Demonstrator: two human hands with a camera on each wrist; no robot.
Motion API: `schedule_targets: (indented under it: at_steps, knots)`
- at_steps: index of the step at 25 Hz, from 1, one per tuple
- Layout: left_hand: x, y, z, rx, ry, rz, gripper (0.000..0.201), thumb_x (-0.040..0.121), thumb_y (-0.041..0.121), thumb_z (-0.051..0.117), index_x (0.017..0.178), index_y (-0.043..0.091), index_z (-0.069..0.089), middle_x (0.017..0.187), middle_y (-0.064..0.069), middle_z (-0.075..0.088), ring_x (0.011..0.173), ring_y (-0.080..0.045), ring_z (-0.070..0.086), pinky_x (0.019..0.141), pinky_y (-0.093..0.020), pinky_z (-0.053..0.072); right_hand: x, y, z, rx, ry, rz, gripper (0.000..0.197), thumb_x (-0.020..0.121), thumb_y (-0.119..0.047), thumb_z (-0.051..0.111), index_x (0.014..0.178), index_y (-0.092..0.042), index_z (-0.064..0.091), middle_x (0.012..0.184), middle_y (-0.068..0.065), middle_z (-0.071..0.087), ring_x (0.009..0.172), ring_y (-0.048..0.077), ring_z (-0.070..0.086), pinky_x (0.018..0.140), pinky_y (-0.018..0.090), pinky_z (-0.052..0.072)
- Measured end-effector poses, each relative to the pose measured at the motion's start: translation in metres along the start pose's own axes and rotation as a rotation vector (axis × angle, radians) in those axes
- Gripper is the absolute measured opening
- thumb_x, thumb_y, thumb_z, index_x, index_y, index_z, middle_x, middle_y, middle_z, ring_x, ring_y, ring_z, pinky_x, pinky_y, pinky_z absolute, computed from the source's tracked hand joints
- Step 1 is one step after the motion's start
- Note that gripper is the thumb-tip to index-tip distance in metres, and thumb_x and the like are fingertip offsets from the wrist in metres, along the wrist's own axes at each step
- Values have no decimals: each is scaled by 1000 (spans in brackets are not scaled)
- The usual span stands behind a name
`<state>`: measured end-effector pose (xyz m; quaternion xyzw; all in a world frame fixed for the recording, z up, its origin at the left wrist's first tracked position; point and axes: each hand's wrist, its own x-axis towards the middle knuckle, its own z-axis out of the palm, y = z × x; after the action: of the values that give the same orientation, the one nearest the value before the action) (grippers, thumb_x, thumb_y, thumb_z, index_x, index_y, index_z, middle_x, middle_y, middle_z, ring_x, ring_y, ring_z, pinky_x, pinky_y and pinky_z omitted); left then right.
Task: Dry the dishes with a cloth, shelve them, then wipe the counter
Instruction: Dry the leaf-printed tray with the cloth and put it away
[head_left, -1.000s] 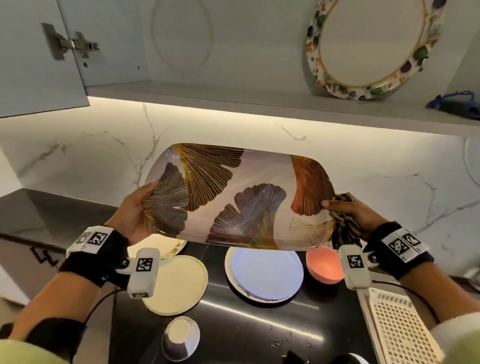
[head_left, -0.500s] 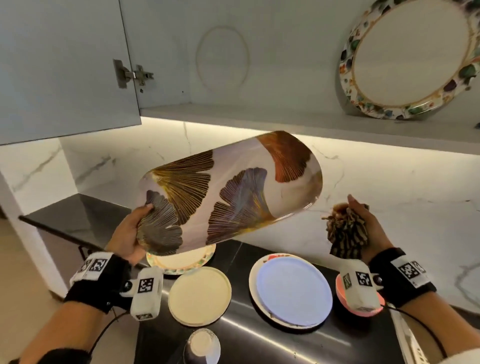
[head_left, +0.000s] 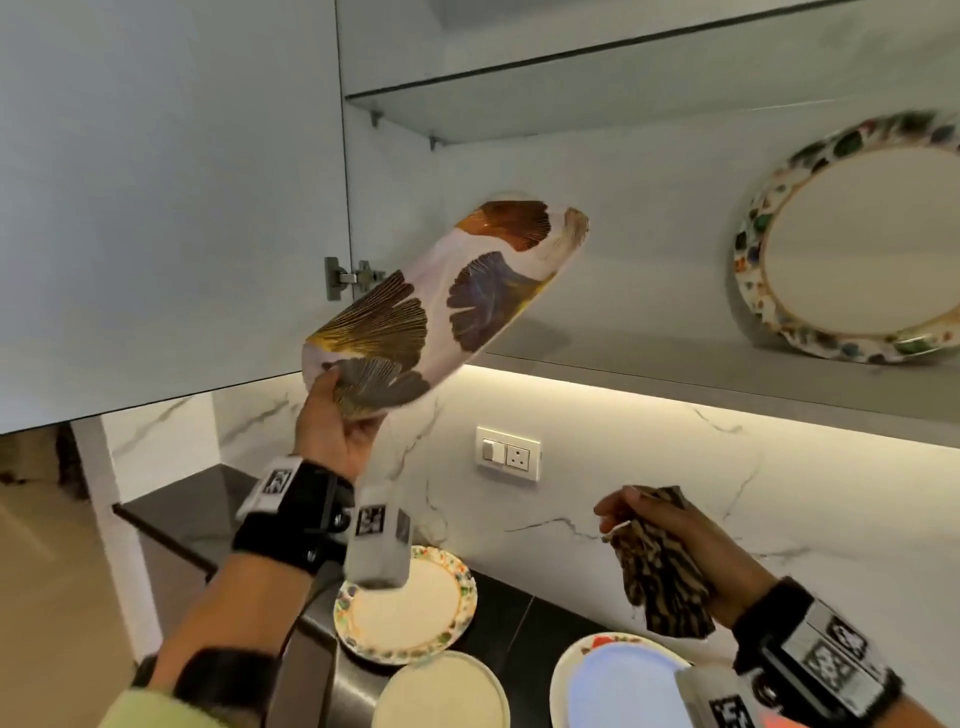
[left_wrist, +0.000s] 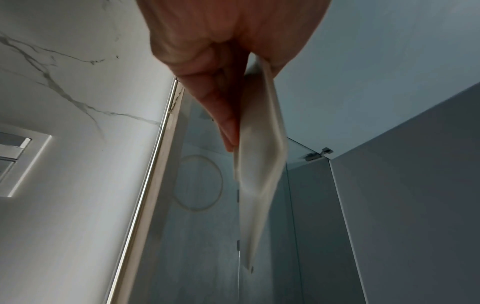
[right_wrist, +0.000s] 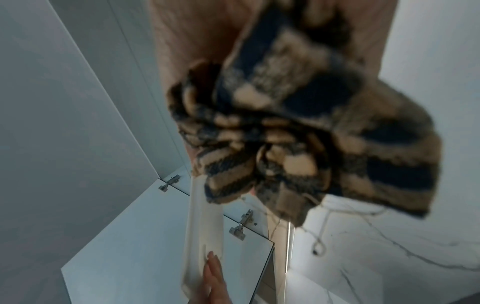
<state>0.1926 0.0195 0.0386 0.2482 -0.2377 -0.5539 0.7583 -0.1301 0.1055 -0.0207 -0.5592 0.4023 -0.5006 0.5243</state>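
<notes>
My left hand (head_left: 332, 415) grips the near end of a long oval platter (head_left: 441, 306) painted with ginkgo leaves, thumb on its face and fingers behind. The platter is raised and tilted, its far end pointing into the open wall cabinet above the lower shelf (head_left: 701, 384). In the left wrist view the platter's pale underside (left_wrist: 259, 164) shows edge-on between my thumb and fingers. My right hand (head_left: 670, 540) is lower at the right and holds a bunched striped cloth (head_left: 660, 571), which fills the right wrist view as a blurred cloth (right_wrist: 298, 127).
A round floral-rimmed plate (head_left: 852, 249) leans against the cabinet's back at the right. The cabinet door (head_left: 171, 197) stands open at the left. On the dark counter (head_left: 509, 618) lie a floral plate (head_left: 405, 608), a cream plate (head_left: 441, 691) and a bluish plate (head_left: 618, 686). A wall socket (head_left: 509, 453) sits on the marble.
My left hand has lifted the platter up and tipped its far end toward the cabinet shelf. My right hand let go of the platter and dropped away with the cloth.
</notes>
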Motion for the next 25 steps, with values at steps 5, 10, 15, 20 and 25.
schedule_targets:
  at_steps: [5, 10, 15, 20, 25]
  knots:
    - [57, 37, 33, 223, -20, -132, 19, 92, 28, 54, 85, 10, 57, 53, -1, 66, 39, -9, 58, 35, -17, 44, 8, 9, 14, -59, 56, -3, 75, 45, -68, 78, 93, -11, 72, 89, 10, 68, 79, 22, 65, 69, 34, 52]
    - [105, 34, 39, 424, -94, -158, 21, 89, 29, 56, 75, 14, 60, 62, 0, 68, 48, -12, 60, 47, -19, 46, 17, -32, 27, -188, 183, -268, 31, 79, -38, 65, 97, -13, 70, 89, 13, 67, 82, 23, 63, 61, 22, 52]
    - [139, 33, 50, 546, -140, -222, 25, 93, 28, 51, 75, 11, 56, 59, -4, 66, 47, -16, 59, 44, -21, 47, 34, -71, 38, -458, 295, -385, 45, 83, -30, 69, 124, -34, 50, 119, 0, 55, 77, 15, 69, 64, 35, 59]
    - [168, 34, 65, 678, -142, -203, 27, 97, 28, 44, 78, 9, 50, 45, -2, 60, 34, -14, 56, 36, -18, 47, 79, -94, 37, -1378, 334, -72, 87, 81, -44, 64, 147, -41, 8, 158, -3, 4, 120, 32, 52, 89, 35, 45]
    - [193, 22, 56, 745, -32, -192, 48, 94, 44, 45, 124, 7, 50, 74, -1, 52, 53, -15, 54, 39, -20, 48, 122, -91, 37, -1469, 259, 164, 90, 80, -43, 62, 149, -35, 5, 159, -1, 2, 128, 33, 43, 95, 35, 41]
